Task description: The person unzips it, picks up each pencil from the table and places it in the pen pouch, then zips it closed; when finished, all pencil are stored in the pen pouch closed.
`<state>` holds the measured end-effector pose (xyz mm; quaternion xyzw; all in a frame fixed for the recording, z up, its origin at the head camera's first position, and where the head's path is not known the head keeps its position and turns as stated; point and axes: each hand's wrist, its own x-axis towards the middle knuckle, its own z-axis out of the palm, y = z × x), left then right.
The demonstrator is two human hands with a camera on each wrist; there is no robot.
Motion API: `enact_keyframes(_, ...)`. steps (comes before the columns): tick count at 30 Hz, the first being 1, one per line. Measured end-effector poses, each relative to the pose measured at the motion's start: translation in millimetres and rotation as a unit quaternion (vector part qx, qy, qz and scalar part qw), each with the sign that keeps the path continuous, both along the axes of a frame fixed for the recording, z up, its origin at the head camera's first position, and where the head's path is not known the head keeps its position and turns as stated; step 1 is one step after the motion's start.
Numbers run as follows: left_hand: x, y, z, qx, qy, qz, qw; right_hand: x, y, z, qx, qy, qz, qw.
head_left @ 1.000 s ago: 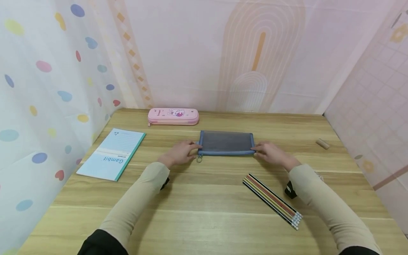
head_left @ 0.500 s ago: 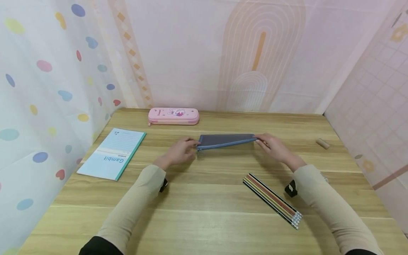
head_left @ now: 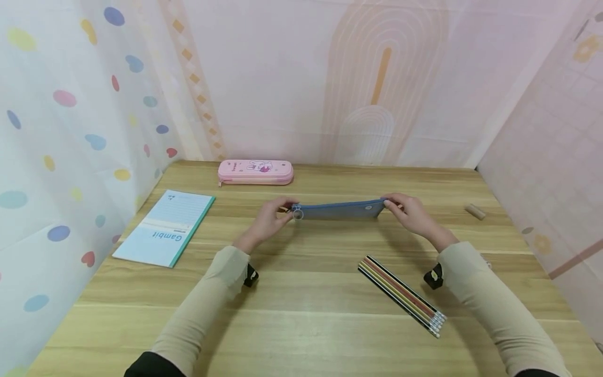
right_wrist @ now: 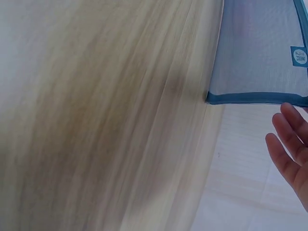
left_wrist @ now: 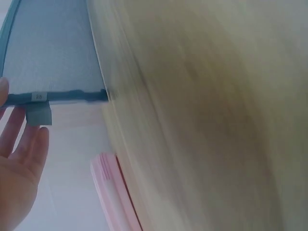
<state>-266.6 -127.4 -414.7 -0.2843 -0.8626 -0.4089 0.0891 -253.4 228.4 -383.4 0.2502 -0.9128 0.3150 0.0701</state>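
Observation:
A blue mesh zipper pouch (head_left: 336, 211) stands tilted up on its long edge in the middle of the table, its zipper side on top. My left hand (head_left: 269, 219) pinches the upper left corner, next to the metal ring (head_left: 298, 214) of the zipper pull. At the upper right corner, thumb and fingers of my right hand (head_left: 415, 215) hold the pouch. The left wrist view shows the mesh pouch (left_wrist: 53, 53) with a small fabric tab (left_wrist: 39, 113) on its side edge. A round logo label (right_wrist: 299, 56) shows in the right wrist view, its lower edge at the table.
Behind to the left lies a pink pencil case (head_left: 256, 173). A light blue notebook (head_left: 165, 228) is at the left. Several striped pencils (head_left: 400, 296) lie in front of my right hand, and a small tan cylinder (head_left: 475, 211) is at the far right.
The pouch was lying flat; both hands have raised its near zipper edge, so it now stands tilted up. The right hand has moved slightly right and up. Other things stay put.

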Motion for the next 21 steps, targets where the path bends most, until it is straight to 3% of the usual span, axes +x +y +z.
enact_keyframes(4, 1.6, 3, 1.9, 0.043, -0.022, 0.018, 0.9986, 1.9, 1, 0.4, -0.009, -0.018, -0.010, 1.000)
enact_keyframes(13, 1.1, 4, -0.4, 0.057, -0.034, 0.028, 0.9974, 3.7, 1, -1.5, -0.022, -0.033, -0.027, 0.999)
enact_keyframes(18, 2.2, 7, 1.9, 0.066, -0.035, 0.034, 0.9966, 2.2, -4, 2.0, -0.048, 0.000, -0.053, 0.997)
enact_keyframes(21, 8.9, 10, 11.0, 0.068, -0.031, 0.036, 0.9966, 3.2, -12, 6.3, -0.071, 0.040, -0.077, 0.994)
